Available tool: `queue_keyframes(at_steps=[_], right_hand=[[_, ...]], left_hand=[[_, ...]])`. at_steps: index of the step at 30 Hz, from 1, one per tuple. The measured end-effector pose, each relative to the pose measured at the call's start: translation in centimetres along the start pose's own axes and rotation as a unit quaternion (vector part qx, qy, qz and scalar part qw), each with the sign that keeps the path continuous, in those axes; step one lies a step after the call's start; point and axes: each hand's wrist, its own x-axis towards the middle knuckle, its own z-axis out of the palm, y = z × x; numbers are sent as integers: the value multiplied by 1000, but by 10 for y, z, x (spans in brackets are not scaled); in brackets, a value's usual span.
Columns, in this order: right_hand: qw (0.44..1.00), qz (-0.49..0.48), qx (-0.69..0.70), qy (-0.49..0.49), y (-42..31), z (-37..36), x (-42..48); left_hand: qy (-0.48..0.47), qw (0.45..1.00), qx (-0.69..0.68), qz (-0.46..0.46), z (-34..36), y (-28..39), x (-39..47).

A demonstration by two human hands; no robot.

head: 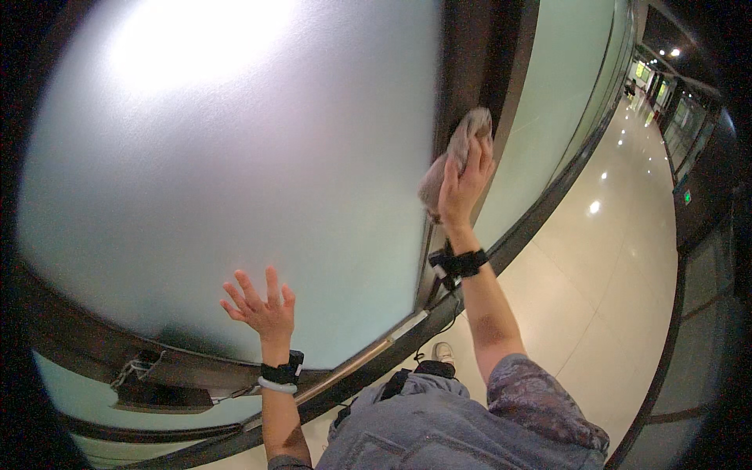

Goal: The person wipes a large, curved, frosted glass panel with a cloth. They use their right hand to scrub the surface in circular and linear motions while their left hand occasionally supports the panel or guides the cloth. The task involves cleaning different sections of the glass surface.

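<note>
A grey-brown cloth [433,183] is bunched under my right hand [467,191], which presses it against the dark upright frame [467,70] beside a frosted glass panel [247,194]. My left hand [267,314] holds nothing. Its fingers are spread over the lower part of the frosted panel; whether they touch the glass I cannot tell. Both wrists wear black straps with small devices, and a pale bangle [277,385] circles the left one.
Further frosted glass [546,111] continues to the right along a dark base rail [546,200]. A glossy tiled corridor floor [593,282] runs past it. At lower left hang a dark box-like fitting [167,396] and a chain [132,369]. My shoe [443,352] shows below.
</note>
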Motion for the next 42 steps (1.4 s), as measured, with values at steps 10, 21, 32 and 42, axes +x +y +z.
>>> queue_keyframes(at_steps=[10, 21, 32, 42], right_hand=[[943, 294, 29, -155, -19, 19, -235], [971, -231, -12, 62, -199, 78, 67], [972, -232, -20, -30, -202, 93, -60], [968, -248, 5, -24, -227, 105, -39]], left_hand=[[-28, 998, -54, -8, 33, -14, -52], [-207, 954, -204, 69, 54, -18, -102], [-208, 932, -275, 110, 74, -12, -110], [-204, 941, -268, 33, 93, -3, -103]])
